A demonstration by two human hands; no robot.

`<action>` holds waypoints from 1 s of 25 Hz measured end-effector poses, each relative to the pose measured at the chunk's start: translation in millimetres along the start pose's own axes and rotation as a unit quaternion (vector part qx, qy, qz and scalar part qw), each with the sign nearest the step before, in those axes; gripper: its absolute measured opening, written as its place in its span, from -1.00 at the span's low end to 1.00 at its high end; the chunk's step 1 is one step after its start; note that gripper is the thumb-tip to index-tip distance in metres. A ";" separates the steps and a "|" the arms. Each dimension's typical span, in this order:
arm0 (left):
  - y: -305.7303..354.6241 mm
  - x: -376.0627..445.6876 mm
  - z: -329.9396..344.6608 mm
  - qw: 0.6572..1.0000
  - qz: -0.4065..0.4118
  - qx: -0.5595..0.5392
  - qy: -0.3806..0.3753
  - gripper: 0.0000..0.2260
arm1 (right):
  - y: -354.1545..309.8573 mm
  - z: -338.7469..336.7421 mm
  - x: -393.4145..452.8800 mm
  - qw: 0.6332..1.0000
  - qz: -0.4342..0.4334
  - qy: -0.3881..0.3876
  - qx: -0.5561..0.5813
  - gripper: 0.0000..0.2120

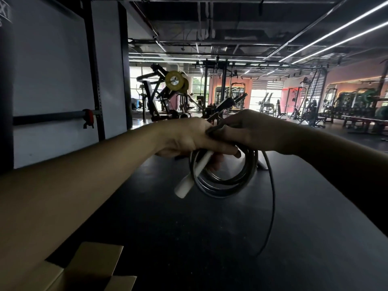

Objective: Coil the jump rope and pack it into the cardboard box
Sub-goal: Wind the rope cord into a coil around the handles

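My left hand grips the jump rope at chest height; its grey cable hangs below in several round loops. A white handle of the rope pokes down and left out of that fist. My right hand closes on the top of the same coil, right beside the left hand. One loose strand of the rope trails down to the dark floor on the right. The cardboard box stands open at the bottom left, flaps up, partly cut off by the frame edge.
A dark rubber floor spreads below the hands. A white wall with a black rack post and bar is on the left. Gym machines and weight racks fill the background.
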State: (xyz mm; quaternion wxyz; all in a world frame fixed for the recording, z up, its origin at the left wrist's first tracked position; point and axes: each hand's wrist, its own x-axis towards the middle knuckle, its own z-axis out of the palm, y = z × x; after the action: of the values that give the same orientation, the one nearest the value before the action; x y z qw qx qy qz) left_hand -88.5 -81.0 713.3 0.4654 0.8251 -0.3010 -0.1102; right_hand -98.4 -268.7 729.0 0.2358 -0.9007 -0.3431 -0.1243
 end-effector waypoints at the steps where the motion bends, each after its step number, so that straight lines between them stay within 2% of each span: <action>1: -5.2 1.1 5.8 1.000 0.002 -0.003 0.008 -0.75 | 1.0 -0.6 -2.5 1.000 0.009 -0.010 -0.014 -0.56; 3: -9.3 2.5 12.2 0.998 0.011 0.057 0.030 -0.72 | 2.9 2.9 -8.2 0.999 0.017 -0.031 -0.027 -0.56; 5: -4.9 -0.6 10.7 0.986 -0.009 0.161 0.040 -0.73 | 4.2 7.6 -13.2 0.999 0.034 -0.035 -0.018 -0.56; 7: -1.9 -6.0 6.0 0.975 -0.023 0.217 0.032 -0.70 | 7.8 4.8 -17.8 0.997 0.066 -0.008 0.034 -0.46; 8: -3.5 -8.3 2.8 0.977 -0.018 0.210 0.038 -0.70 | 11.0 -0.2 -19.8 0.995 0.074 0.005 0.072 -0.43; 10: -11.2 -11.3 -3.2 0.988 0.018 0.137 0.075 -0.71 | 22.0 -7.5 -25.9 0.987 0.070 0.038 0.141 -0.40; 13: -17.4 -9.7 -1.7 0.979 0.104 -0.073 0.158 -0.77 | 32.6 -5.2 -33.8 0.963 0.078 0.069 0.247 -0.35; 16: -11.6 -1.4 15.9 0.912 0.161 -0.284 0.248 -0.78 | 26.5 14.3 -26.2 0.930 0.096 0.105 0.339 -0.36; 18: -4.9 10.1 26.5 0.844 0.163 -0.402 0.316 -0.76 | 13.7 38.9 -24.3 0.903 0.107 0.136 0.394 -0.36; 19: -2.0 15.8 30.6 0.809 0.161 -0.445 0.348 -0.74 | 11.3 55.4 -24.2 0.905 0.094 0.141 0.391 -0.33; 21: -0.1 24.5 39.2 0.771 0.155 -0.472 0.399 -0.74 | 3.1 82.9 -23.6 0.906 0.059 0.148 0.392 -0.26; 23: -5.8 27.4 47.5 0.780 0.136 -0.415 0.448 -0.73 | -1.4 92.8 -15.3 0.869 0.079 0.211 0.441 -0.29; 25: -15.1 27.0 50.5 0.788 0.126 -0.355 0.487 -0.71 | -6.7 91.1 -4.3 0.821 0.129 0.270 0.487 -0.45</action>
State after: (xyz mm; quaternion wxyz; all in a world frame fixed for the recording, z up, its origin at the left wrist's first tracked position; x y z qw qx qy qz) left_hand -84.5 -126.8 676.0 0.8203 0.5003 -0.0746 0.2669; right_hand -100.5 -220.3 651.5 0.7409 -0.6347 -0.1625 -0.1476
